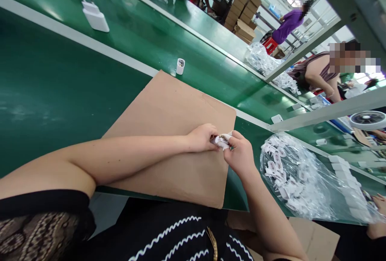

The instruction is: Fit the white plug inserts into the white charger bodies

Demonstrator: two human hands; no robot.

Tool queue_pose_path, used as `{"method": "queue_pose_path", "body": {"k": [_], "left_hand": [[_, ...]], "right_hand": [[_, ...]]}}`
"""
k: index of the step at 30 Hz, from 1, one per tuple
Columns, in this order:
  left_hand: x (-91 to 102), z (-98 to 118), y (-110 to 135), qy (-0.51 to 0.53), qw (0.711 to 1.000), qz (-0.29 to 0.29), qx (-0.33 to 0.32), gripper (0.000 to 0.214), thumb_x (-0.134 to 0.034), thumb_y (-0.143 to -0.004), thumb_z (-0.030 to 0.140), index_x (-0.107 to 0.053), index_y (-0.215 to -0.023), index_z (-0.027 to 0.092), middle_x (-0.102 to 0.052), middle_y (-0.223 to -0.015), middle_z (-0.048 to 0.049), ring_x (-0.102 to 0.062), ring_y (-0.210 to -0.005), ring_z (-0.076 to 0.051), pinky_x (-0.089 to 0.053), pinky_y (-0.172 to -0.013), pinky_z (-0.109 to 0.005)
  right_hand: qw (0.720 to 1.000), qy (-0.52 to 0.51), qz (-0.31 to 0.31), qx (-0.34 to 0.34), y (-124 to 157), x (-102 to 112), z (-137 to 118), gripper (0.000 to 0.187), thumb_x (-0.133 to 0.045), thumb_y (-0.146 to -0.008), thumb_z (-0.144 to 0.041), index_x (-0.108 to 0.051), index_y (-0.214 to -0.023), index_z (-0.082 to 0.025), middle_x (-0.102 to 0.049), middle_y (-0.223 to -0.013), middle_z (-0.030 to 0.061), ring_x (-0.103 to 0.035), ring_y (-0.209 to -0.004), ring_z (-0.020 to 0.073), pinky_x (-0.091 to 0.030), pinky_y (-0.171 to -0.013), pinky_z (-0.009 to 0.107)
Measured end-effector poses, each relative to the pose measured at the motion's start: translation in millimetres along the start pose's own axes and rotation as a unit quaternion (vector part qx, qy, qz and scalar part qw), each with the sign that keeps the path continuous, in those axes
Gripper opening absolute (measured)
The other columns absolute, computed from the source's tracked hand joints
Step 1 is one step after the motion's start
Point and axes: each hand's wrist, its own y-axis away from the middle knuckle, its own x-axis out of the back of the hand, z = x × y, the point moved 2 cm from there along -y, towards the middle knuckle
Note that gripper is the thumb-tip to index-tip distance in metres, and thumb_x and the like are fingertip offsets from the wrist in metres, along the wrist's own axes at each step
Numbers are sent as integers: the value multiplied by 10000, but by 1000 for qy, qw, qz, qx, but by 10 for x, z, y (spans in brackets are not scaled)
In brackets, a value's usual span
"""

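Observation:
My left hand (201,138) and my right hand (242,153) meet above the right part of a brown cardboard sheet (144,116). Between them is a small white plastic charger part (222,143), pinched by the fingers of both hands. Some brownish or metallic detail shows at its upper edge, too small to make out. Fingers hide much of it, so I cannot tell whether it is one piece or two. To the right of my right hand lies a transparent plastic bag (312,172) with many white plug pieces (277,160) in it.
A white charger housing (180,66) stands on the green belt (135,44) beyond the cardboard. Further left lies a white plug charger (95,15). A metal frame post (319,114) crosses at right. White boxy pieces (343,176) line up beside a co-worker's hand (379,204).

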Motion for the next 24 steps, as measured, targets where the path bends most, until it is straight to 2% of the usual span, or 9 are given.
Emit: {"method": "queue_pose_path", "body": {"k": [3,6,8,10,13,15,17,20,24], "left_hand": [[-33,22,33,-12,1000,13,2,281,-849,-714,342,-633,-660,172,-605,-721,-2,-573,-776,-179,-414,-689,-281],[-55,45,-7,-16,1000,-9,19,247,-828,-725,380,-692,-728,173,-637,-741,-9,-583,-732,-176,-416,-658,-280],[37,10,-132,-28,998,-12,49,263,-821,-724,405,-737,-817,174,-681,-786,-18,-609,-721,-183,-433,-648,-279],[286,-67,-328,-78,991,37,104,316,-817,-718,424,-761,-914,183,-728,-871,-31,-652,-776,-204,-469,-679,-278],[832,-158,-656,-187,954,147,184,354,-762,-759,422,-747,-1030,194,-757,-1034,-63,-681,-951,-252,-504,-791,-288],[1135,-167,-855,-235,933,180,205,334,-687,-804,387,-716,-1056,170,-745,-1098,-115,-665,-1057,-303,-501,-862,-330],[1318,-166,-1000,-268,916,194,226,325,-634,-813,379,-693,-1027,142,-730,-1072,-173,-652,-1082,-371,-502,-889,-404],[1428,-214,-1054,-314,897,219,224,398,-657,-770,434,-662,-1035,138,-689,-1118,-207,-596,-1170,-440,-479,-960,-495],[1667,-406,-818,-344,831,411,151,723,-677,-752,552,-486,-1338,176,-425,-1501,-200,-378,-1397,-487,-359,-1081,-596]], "right_hand": [[999,-13,21,-25,11,-73,0,153,-546,-762,-94,-652,-721,-196,-520,-764,19,-492,-669,156,-359,-575,283],[990,-126,37,-57,122,-172,85,230,-583,-849,-193,-729,-1025,-207,-596,-898,39,-567,-756,174,-469,-661,295],[969,-221,60,-89,253,-202,265,438,-631,-887,-339,-640,-1313,-240,-626,-1134,75,-622,-856,185,-541,-753,324],[949,-245,120,-158,420,-168,563,573,-607,-916,-458,-536,-1443,-245,-555,-1357,127,-647,-977,215,-569,-817,366],[923,-51,175,-339,720,-25,1058,516,-529,-957,-412,-583,-1391,-138,-595,-1277,186,-599,-1155,319,-507,-980,469],[873,93,137,-459,917,66,1290,467,-506,-952,-295,-613,-1353,-81,-603,-1287,226,-553,-1242,376,-431,-1058,513],[826,167,91,-530,1059,111,1425,458,-498,-941,-218,-616,-1354,-59,-580,-1371,246,-512,-1316,397,-374,-1104,508],[813,196,67,-544,1128,100,1526,454,-530,-941,-208,-620,-1368,-82,-583,-1422,226,-484,-1367,389,-327,-1136,489],[838,175,94,-508,1118,59,1593,404,-518,-915,-136,-691,-1279,-131,-631,-1346,188,-615,-1174,313,-413,-997,407]]}}
